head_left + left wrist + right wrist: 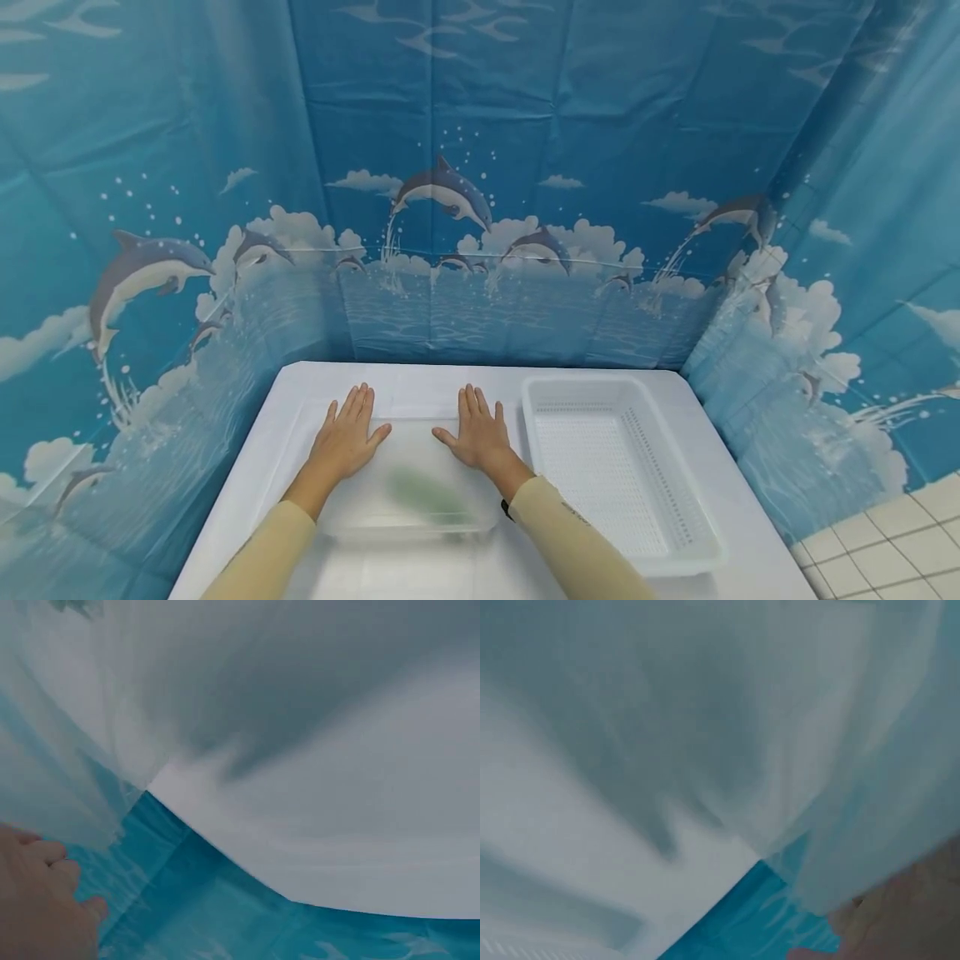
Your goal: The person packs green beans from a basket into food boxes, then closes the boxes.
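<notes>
A frosted, see-through plastic thing (412, 446), box-like in outline, lies on the white table. A blurred long green shape (427, 496) shows through it; its kind cannot be made out. My left hand (345, 442) lies palm down over its left side, fingers straight and thumb spread inward. Mirroring it, my right hand (480, 437) covers the right side with straight fingers. Both wrist views are dim and blurred: part of the left hand (41, 900) and of the right hand (907, 915) appears at the edge beside translucent plastic (67, 772). Neither hand grips anything visible.
To the right stands a white perforated plastic basket (708, 542), close to the right forearm. The white table (420, 377) ends at a blue dolphin-print curtain (525, 321) behind and on both sides. White floor tiles (892, 542) show at the lower right.
</notes>
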{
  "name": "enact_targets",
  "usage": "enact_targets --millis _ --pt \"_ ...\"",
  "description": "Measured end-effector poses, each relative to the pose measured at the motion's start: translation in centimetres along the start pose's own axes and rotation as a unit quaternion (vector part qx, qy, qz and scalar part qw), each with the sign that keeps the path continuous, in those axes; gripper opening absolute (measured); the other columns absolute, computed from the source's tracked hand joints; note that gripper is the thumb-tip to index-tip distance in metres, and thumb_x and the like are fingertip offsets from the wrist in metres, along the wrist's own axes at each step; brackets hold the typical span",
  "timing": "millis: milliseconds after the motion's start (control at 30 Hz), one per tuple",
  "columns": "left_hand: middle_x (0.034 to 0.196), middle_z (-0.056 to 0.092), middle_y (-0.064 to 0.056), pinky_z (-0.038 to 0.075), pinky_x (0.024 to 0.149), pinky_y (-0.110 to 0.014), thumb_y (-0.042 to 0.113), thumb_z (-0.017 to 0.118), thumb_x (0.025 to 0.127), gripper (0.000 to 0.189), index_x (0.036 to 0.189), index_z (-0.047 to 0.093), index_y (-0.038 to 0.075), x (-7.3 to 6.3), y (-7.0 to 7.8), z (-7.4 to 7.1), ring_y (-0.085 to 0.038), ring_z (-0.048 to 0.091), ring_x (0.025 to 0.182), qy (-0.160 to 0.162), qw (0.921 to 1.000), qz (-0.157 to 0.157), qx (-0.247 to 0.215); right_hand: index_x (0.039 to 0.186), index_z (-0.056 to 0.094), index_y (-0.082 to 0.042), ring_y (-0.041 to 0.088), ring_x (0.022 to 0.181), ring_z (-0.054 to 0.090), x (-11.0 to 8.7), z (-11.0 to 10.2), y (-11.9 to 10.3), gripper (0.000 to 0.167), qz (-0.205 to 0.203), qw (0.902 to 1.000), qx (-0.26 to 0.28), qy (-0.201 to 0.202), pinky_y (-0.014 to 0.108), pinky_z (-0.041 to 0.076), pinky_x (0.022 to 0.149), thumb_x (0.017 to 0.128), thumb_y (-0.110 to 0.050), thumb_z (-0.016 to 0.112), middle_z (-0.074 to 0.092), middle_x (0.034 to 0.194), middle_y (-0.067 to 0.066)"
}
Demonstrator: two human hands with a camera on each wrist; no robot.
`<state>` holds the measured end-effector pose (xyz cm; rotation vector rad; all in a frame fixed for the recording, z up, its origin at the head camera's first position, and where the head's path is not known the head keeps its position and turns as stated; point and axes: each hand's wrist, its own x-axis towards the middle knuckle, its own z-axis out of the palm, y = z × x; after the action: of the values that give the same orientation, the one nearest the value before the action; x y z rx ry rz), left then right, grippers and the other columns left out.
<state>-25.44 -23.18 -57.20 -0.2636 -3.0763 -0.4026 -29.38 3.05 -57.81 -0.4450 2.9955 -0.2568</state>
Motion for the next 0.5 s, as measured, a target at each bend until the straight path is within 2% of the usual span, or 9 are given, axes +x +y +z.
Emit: enact_targets --millis 133,300,400,500 --pt "0.176 0.021 -0.023 0.011 0.133 -0.070 0.052 0.052 0.108 0.086 0.165 0.024 -0.006 -3.2 1.9 -0.7 -0.043 0.018 0.165 0.032 0.9995 0.005 -0.006 0.169 0.021 -0.004 0.031 0.168 0.018 -3.5 -0.7 -0.3 0.098 -0.025 0.9991 0.026 0.024 0.065 0.020 0.134 0.103 -0.073 0.045 0.020 0.179 0.014" --pt "0.174 0.028 -0.021 0.014 0.132 -0.071 0.056 0.052 0.107 0.086 0.163 0.032 -0.004 -7.6 4.1 0.5 -0.043 0.023 0.164 0.079 0.9967 -0.003 -0.019 0.167 0.024 0.000 0.033 0.167 0.019 -8.8 0.6 -0.6 0.102 -0.062 0.9958 0.044 0.051 0.067 0.022 0.133 0.102 -0.078 0.038 0.021 0.178 0.017" --pt "0.174 0.030 -0.020 0.015 0.131 -0.073 0.058 0.053 0.106 0.086 0.163 0.034 -0.004 -9.1 4.3 1.6 -0.043 0.025 0.163 0.099 0.9949 -0.013 -0.018 0.167 0.025 0.000 0.034 0.166 0.020 -10.7 1.9 -0.7 0.104 -0.070 0.9943 0.044 0.067 0.067 0.023 0.132 0.101 -0.080 0.034 0.021 0.178 0.017" --pt "0.173 0.031 -0.020 0.016 0.129 -0.074 0.053 0.058 0.105 0.084 0.162 0.035 -0.003 -9.8 4.2 2.8 -0.043 0.026 0.163 0.118 0.9926 -0.017 -0.022 0.167 0.026 -0.001 0.032 0.167 0.019 -11.6 3.0 -0.9 0.102 -0.072 0.9932 0.031 0.087 0.066 0.024 0.132 0.102 -0.079 0.036 0.021 0.178 0.016"
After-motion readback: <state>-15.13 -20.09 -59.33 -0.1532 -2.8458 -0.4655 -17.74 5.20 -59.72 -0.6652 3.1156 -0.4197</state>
